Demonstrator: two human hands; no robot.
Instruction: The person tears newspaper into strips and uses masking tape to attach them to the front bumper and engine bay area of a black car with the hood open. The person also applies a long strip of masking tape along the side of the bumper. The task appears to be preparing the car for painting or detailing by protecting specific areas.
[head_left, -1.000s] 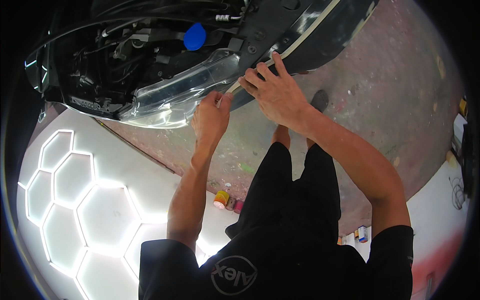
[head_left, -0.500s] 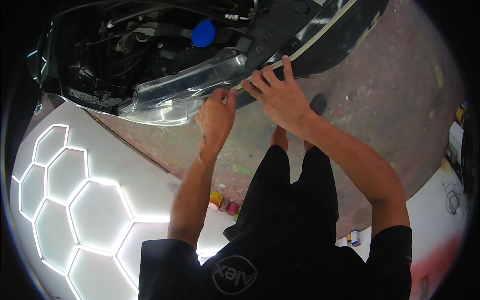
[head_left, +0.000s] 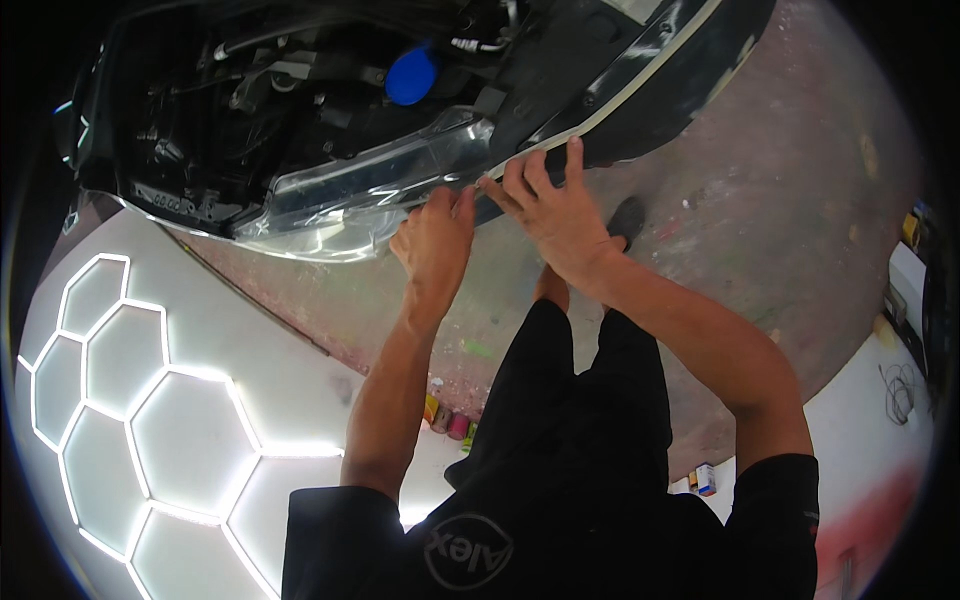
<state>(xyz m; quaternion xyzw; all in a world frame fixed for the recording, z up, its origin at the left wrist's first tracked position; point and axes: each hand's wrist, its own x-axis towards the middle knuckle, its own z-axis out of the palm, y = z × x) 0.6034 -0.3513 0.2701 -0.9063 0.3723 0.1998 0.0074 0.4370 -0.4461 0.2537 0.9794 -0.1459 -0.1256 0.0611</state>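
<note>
A cream strip of masking tape [head_left: 650,74] runs along the upper edge of a dark car bumper [head_left: 668,112], down toward the headlight [head_left: 385,165]. My left hand [head_left: 437,248] is closed beside the headlight's outer edge, thumb and forefinger pinched at the near end of the strip. Whatever else lies inside that palm is hidden. Just to its right, my right hand [head_left: 562,222] has its fingers spread, the tips resting on the tape along the bumper edge. The two hands are close together, with the right forefinger near the left thumb.
Beyond the headlight lies the open engine bay [head_left: 250,110] with a blue cap [head_left: 411,76]. A wall with glowing hexagon lights [head_left: 195,445] stands at the left. Small cans [head_left: 457,426] and a box [head_left: 706,480] sit by the wall behind me. A cable [head_left: 900,393] hangs at the right.
The car and both hands sit slightly lower in the view. My left hand still pinches at the strip, and the right fingers remain spread along it.
</note>
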